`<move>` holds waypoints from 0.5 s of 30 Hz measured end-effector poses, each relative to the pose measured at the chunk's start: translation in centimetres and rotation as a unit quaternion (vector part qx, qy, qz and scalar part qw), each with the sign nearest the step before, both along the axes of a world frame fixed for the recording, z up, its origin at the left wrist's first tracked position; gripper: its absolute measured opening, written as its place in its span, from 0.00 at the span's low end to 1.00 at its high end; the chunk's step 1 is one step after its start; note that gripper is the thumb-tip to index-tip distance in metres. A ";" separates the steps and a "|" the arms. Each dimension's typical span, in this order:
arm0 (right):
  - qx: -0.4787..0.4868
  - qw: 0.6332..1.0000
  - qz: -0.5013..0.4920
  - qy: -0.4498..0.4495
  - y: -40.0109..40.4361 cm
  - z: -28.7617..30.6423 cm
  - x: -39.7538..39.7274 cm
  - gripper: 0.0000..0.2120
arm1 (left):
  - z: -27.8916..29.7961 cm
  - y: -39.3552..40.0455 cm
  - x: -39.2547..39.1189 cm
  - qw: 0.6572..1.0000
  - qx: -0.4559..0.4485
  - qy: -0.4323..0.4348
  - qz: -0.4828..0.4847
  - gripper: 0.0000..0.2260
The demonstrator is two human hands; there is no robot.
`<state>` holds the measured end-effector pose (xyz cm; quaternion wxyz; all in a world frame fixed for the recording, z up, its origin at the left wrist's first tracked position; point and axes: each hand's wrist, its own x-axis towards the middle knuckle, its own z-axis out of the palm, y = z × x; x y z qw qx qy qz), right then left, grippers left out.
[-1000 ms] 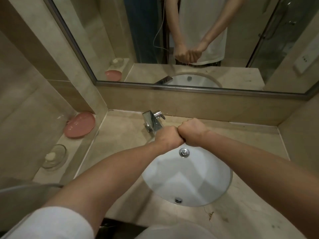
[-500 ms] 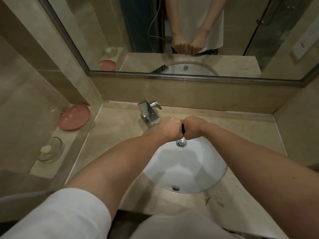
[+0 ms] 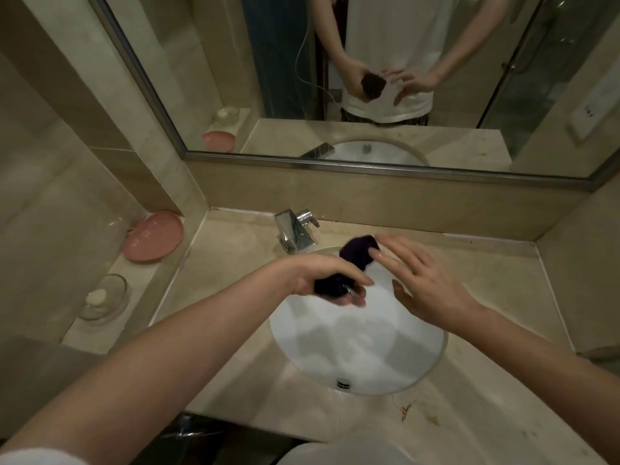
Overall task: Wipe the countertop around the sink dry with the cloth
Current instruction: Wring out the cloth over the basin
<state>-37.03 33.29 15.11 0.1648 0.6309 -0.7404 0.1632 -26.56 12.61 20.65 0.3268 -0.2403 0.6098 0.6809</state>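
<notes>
The person is standing over the round white sink [image 3: 359, 344], holding a dark cloth [image 3: 355, 255] above its far rim; the left hand [image 3: 330, 280] is curling round the near end of the bunched cloth, palm up, while the right hand [image 3: 426, 283] is hanging beside it with fingers spread and loose, one fingertip touching the cloth's far end. The cloth is sitting in the air just near of the chrome tap [image 3: 295, 229], not on the stone. The beige countertop [image 3: 496, 297] is running all round the bowl; the widest bare stretch is lying to the right, up to the side wall, with a narrower strip on the left and a stained band along the near edge. On the raised ledge at far left, a pink dish [image 3: 154, 241] and a glass soap dish [image 3: 102, 298] are sitting apart from each other; the mirror [image 3: 369, 78] is closing off the far side.
</notes>
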 end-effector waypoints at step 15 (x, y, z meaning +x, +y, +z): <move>0.065 0.977 0.139 0.150 -3.1 8.3 0.4 0.14 | 3.2 4.6 2.3 0.993 0.069 -0.003 -0.097 0.16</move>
